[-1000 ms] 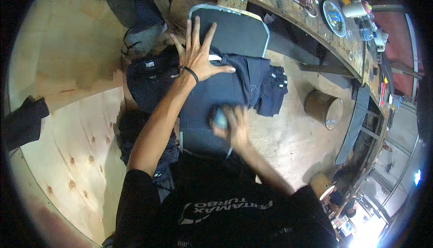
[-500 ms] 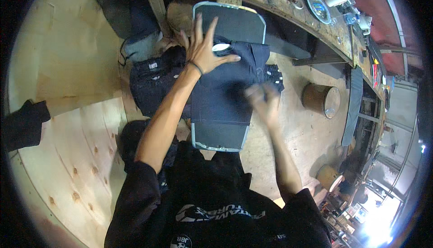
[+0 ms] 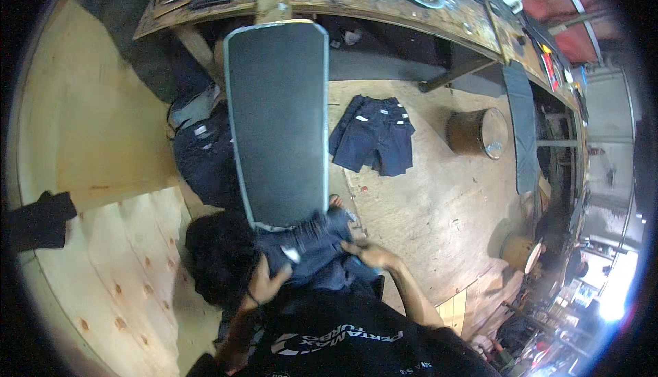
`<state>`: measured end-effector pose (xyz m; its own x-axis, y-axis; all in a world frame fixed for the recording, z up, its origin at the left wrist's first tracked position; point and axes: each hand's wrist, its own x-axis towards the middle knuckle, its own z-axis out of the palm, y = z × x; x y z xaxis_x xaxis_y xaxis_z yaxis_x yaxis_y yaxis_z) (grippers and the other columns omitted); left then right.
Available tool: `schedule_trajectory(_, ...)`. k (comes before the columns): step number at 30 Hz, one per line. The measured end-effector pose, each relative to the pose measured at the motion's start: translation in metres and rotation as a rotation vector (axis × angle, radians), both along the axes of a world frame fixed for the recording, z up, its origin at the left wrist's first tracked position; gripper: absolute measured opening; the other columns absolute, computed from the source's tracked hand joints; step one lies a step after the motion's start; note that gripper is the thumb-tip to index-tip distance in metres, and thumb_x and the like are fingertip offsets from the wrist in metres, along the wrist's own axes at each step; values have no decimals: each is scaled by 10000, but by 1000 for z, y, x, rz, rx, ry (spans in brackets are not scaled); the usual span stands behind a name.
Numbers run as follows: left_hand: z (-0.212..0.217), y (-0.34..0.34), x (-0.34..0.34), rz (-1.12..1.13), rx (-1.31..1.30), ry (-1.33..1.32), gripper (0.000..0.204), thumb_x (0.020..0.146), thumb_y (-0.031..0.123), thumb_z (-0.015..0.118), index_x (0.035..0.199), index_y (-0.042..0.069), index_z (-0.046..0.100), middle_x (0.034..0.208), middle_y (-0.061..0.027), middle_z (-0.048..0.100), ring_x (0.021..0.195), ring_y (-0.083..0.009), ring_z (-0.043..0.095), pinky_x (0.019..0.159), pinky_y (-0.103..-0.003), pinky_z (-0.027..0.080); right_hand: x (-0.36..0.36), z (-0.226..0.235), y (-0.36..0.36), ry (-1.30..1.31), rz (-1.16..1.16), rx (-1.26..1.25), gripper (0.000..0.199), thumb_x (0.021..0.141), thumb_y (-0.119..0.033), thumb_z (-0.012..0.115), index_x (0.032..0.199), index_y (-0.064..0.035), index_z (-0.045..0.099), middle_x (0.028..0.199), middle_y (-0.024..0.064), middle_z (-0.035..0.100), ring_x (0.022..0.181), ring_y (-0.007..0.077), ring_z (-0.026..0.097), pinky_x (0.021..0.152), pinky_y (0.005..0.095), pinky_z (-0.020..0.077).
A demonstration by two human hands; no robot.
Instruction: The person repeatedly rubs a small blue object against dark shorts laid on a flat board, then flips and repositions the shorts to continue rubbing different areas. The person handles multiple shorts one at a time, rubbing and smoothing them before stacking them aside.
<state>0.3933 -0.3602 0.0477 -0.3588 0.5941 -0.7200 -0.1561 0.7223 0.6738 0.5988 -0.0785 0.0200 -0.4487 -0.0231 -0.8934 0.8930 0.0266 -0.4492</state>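
Close to my body I hold a pair of dark navy shorts point(image 3: 322, 240), bunched up, with a white label at the elastic waistband. At the left side of the cloth, my left hand point(image 3: 262, 282) is closed on it with the thumb toward the label. On the right, my right hand point(image 3: 370, 254) grips the other edge between thumb and fingers. The shorts overlap the near end of a long black board point(image 3: 277, 123) with a grey rim, whose top is bare. Some fingers are blurred or behind the fabric.
Several dark shorts point(image 3: 375, 137) lie stacked on the floor right of the board. Dark garments point(image 3: 205, 164) are heaped at its left. A cluttered wooden bench point(image 3: 452, 27) runs across the far side. Two round wooden stools, one nearer point(image 3: 476, 134), stand at right.
The shorts came off the board toward my body, and both hands moved down with them. My left hand went from spread flat on the cloth to gripping it. The view shifted.
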Motion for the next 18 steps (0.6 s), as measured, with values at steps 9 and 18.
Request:
schedule_trajectory(9,-9,231,47,-261,583,279,957,1053,367,681,1713,-31,114,1696,-382,289,1552,-505,382,1281,-512,351,134,26,86,-21,-911,529,958,1089,-733,378,1541,98,527,1553,302,578,1472,400,530,1240,425,358)
schedule_trajectory(18,9,186,-51,30,602,940,636,956,346,805,1498,78,606,1657,-301,385,1519,-481,413,1239,-569,373,68,-191,182,-138,-682,829,1199,960,-810,567,1698,43,162,1593,353,500,1498,435,498,1218,483,396)
